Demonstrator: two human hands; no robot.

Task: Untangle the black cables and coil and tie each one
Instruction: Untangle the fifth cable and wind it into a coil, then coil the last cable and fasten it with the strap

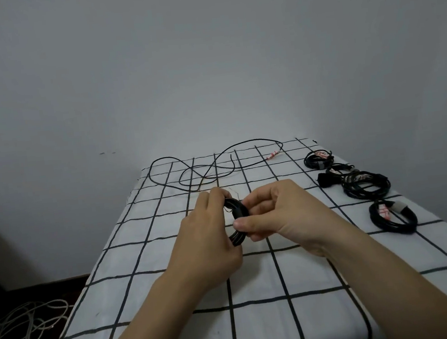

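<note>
A small coil of black cable (pixel 237 209) is held above the middle of the table. My left hand (pixel 210 237) grips its left side with fingers curled round the loops. My right hand (pixel 274 213) pinches the coil's right side between thumb and fingers; a thin wire tie shows at the coil's top. One loose black cable (pixel 216 167) lies spread in wide loops at the far end of the table. Several coiled, tied black cables lie along the right edge: one far (pixel 318 159), a pair in the middle (pixel 364 183), one nearer (pixel 392 216).
The table is covered by a white cloth with a black grid (pixel 257 290). A grey wall stands right behind its far edge. A tangle of pale cable (pixel 24 331) lies on the dark floor at the lower left.
</note>
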